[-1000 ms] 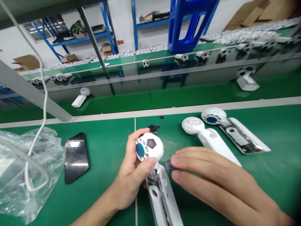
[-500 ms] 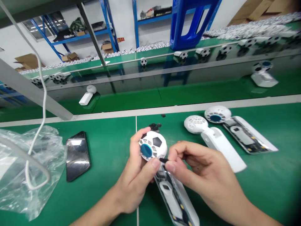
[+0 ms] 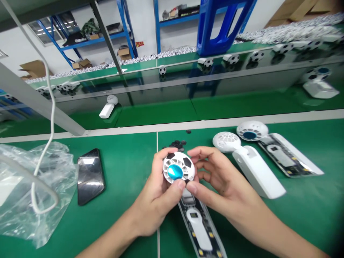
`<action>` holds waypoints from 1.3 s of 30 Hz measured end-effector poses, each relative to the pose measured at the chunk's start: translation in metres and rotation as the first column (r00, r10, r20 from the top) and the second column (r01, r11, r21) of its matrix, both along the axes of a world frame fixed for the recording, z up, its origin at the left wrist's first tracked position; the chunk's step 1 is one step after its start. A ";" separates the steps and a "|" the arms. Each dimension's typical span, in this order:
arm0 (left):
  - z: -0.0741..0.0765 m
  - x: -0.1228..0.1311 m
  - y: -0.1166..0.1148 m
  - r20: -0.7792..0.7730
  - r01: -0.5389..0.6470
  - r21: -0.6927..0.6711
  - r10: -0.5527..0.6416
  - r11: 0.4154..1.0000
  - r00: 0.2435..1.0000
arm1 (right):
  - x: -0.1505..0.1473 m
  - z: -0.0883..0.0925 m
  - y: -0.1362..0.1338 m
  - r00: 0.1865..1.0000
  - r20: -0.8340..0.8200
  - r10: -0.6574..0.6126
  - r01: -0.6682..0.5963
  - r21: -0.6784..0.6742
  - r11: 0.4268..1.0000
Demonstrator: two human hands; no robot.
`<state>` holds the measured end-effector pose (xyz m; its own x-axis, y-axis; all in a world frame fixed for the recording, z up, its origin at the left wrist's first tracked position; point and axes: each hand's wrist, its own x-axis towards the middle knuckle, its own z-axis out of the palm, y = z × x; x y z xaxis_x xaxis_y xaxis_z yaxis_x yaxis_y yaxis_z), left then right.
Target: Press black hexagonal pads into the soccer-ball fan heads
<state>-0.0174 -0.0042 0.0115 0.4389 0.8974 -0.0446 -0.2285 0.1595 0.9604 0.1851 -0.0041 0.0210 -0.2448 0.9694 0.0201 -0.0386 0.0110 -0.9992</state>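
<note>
A small handheld fan (image 3: 189, 161) has a round football-patterned head with a shiny blue centre. Its handle, uncovered at the front, slants toward me and shows a dark circuit board and a white inner part. My left hand (image 3: 158, 195) grips the head from the left, thumb on its lower front. On the other side, my right hand (image 3: 220, 182) curls around the head, its thumb by a black patch at the lower rim. Behind the head lies a small pile of black patches (image 3: 177, 144), partly hidden.
To the right lie a white fan (image 3: 259, 173) and another open-handled fan (image 3: 285, 154). A black phone (image 3: 90, 177) and a clear plastic bag (image 3: 53, 193) lie left, under a hanging white cable (image 3: 51, 111). Beyond the table's pale edge, a green conveyor (image 3: 161, 113) carries more fans.
The black patch that was between my right fingertips now sits at the head's lower rim. My right fingers have spread around the head, and the fan has turned to face me more.
</note>
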 end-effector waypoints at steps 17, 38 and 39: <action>-0.003 -0.006 0.009 -0.165 -0.022 0.090 0.036 0.996 0.986 | 0.004 -0.007 0.006 0.965 -0.208 0.162 -0.210 -0.230 0.950; 0.009 0.008 0.001 0.222 0.159 -0.140 -0.126 0.977 0.967 | 0.001 0.010 0.000 0.975 0.084 0.207 -0.200 -0.087 0.976; 0.009 0.010 -0.001 0.229 0.136 -0.145 -0.101 0.980 0.968 | 0.001 0.011 -0.001 0.978 0.098 0.184 -0.177 -0.078 0.981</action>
